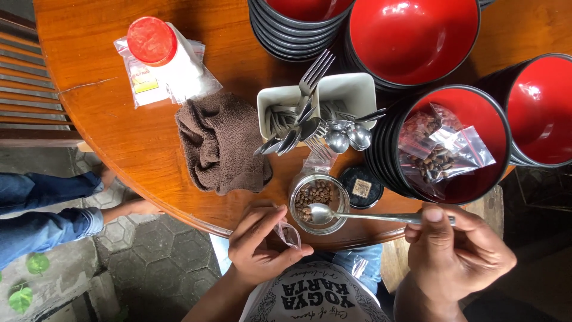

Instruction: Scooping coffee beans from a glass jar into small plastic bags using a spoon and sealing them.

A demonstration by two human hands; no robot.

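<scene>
My right hand [456,253] grips the handle of a metal spoon [357,216], whose bowl rests over the mouth of a small glass jar [319,203] holding coffee beans. My left hand [259,244] pinches a small clear plastic bag [289,234] just left of the jar, at the near edge of the round wooden table [131,137]. The jar's black lid [361,187] lies right beside it.
Stacks of red-and-black bowls [411,42] crowd the far right; the nearest stack [459,143] holds plastic bags of beans [444,152]. White cutlery holders [322,104] with forks and spoons, a brown cloth [223,143], a red-capped white container [161,50]. Another person's jeans-clad legs [47,209] at left.
</scene>
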